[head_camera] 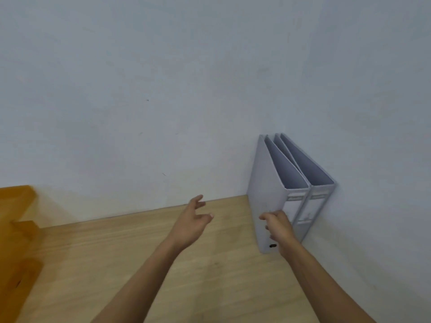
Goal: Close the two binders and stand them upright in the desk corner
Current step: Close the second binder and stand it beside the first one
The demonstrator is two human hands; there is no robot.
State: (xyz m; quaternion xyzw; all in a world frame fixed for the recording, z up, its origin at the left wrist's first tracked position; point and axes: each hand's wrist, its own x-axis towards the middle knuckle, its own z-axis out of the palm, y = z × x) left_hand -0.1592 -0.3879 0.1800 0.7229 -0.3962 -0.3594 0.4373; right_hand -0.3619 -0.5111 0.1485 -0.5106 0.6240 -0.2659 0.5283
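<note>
Two grey binders stand upright side by side in the far right corner of the wooden desk (163, 257), closed, spines toward me. The left binder (265, 194) shows its broad cover; the right binder (319, 201) is against the right wall. My right hand (278, 227) is in front of the left binder's spine edge, fingers loosely curled, touching or just off it; I cannot tell which. My left hand (193, 220) hovers above the desk to the left of the binders, fingers apart, holding nothing.
Pale walls meet behind the binders. An orange-brown wooden piece (16, 229) with stepped edges sits at the desk's left side. Bare desk surface stretches between it and the binders.
</note>
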